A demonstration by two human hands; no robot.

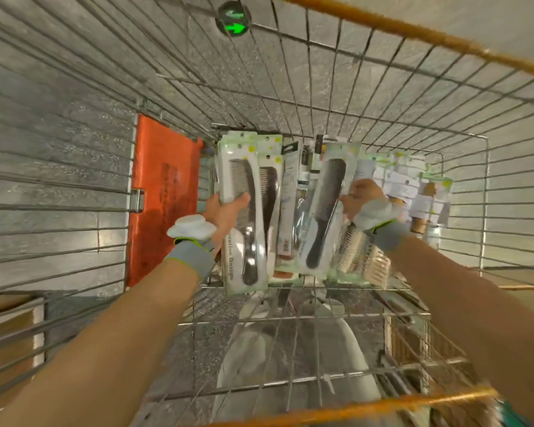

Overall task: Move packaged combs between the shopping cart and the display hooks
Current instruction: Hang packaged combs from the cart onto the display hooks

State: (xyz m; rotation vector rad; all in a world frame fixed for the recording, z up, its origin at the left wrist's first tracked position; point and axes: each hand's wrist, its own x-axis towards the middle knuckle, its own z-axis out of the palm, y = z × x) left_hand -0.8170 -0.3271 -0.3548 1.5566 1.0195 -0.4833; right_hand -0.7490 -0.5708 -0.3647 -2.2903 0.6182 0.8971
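Note:
I look down into a wire shopping cart [463, 211]. Several packaged combs lie on its floor at the far end. My left hand [225, 212] grips a packaged black comb [244, 217] in a white card, thumb across its front. A second packaged comb [270, 198] lies beside it. My right hand [363, 200] holds another packaged dark comb [326, 214] by its right edge, fingers curled around it. Both arms reach into the cart and wear grey wristbands. More packs [413, 192] are piled to the right, partly hidden by my right hand.
An orange plastic flap [164, 192] hangs on the cart's left wall. Orange rim bars [413, 32] run across the top and bottom of the view. A packaged pale brush [361, 257] lies under my right wrist. A green arrow marker [233, 18] shows on the floor beyond.

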